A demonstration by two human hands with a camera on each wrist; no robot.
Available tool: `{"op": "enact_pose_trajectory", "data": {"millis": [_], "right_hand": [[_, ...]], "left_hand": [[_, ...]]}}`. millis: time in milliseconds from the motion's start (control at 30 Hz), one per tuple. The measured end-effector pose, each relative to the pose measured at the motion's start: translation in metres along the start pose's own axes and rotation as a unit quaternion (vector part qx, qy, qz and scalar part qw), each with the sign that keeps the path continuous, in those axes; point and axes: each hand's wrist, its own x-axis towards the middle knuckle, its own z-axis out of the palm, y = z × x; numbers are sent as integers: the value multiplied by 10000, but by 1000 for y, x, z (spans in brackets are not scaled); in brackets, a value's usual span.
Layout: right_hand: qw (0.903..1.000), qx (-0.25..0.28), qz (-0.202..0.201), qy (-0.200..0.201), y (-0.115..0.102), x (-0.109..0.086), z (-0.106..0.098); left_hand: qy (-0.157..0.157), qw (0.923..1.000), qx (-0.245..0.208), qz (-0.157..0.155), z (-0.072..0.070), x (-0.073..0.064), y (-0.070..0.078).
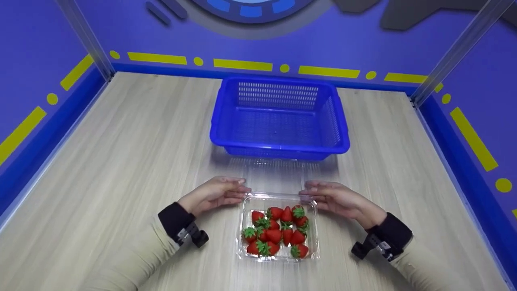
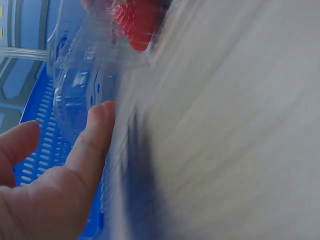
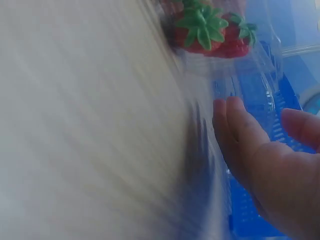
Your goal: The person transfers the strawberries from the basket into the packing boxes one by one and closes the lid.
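Observation:
A clear plastic clamshell box (image 1: pixel 240 242) lies on the table with several strawberries (image 1: pixel 274 236) in its base. Its see-through lid (image 1: pixel 276 176) is folded back, away from the person, toward the basket. On the left, the left hand (image 1: pixel 220 193) has its fingers extended, tips close to the box's hinge side. Opposite it, the right hand (image 1: pixel 337 199) reaches in from the right with fingers nearly straight, tips by the other back corner. Both wrist views show the fingers (image 2: pixel 92 145) beside the clear plastic with nothing gripped; whether they touch it I cannot tell.
A blue plastic basket (image 1: pixel 279 148) with slotted walls stands just behind the box, no contents visible in it. The pale wood table (image 1: pixel 133 161) is bounded by blue panels (image 1: pixel 266 44) at the back and both sides.

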Motion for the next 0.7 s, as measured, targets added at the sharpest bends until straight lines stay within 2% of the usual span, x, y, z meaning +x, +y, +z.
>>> {"op": "enact_pose_trajectory", "data": {"millis": [167, 367, 500, 700], "right_hand": [[9998, 179, 34, -52, 4, 3, 3], [9987, 495, 80, -1, 9, 4, 7], [9972, 750, 44, 14, 9, -1, 13], [9954, 955, -58, 83, 9, -14, 25]], "left_hand": [[-11, 9995, -296, -52, 4, 5, -4], [177, 9978, -635, -51, 7, 8, -11], [196, 9976, -661, -37, 9, 5, -12], [61, 9984, -562, 96, 13, -4, -12]]}}
